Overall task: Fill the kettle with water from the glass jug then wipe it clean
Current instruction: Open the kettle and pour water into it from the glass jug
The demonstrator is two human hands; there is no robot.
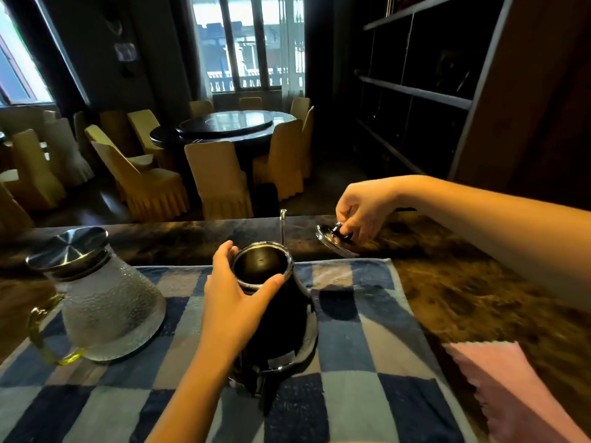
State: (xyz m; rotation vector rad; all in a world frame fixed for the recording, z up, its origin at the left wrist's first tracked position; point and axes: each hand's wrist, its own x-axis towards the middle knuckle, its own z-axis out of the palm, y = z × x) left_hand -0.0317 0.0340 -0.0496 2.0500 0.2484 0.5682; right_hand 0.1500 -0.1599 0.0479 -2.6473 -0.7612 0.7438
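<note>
A black kettle [281, 327] with a chrome rim stands open on the checked cloth [361, 346], its thin spout pointing away from me. My left hand [235, 295] wraps around the kettle's neck just below the rim. My right hand [363, 209] pinches the knob of the shiny kettle lid [332, 243], which is tilted with its edge at the wooden tabletop, right of the kettle. The glass jug [108, 308], textured and capped with a metal lid, stands to the left on the cloth, its yellow handle toward me.
A pink wiping cloth [518, 388] lies at the right near the table's front edge. The dark wooden table [479, 292] extends right and back. Beyond it are yellow-covered chairs, a round dining table and dark shelving on the right.
</note>
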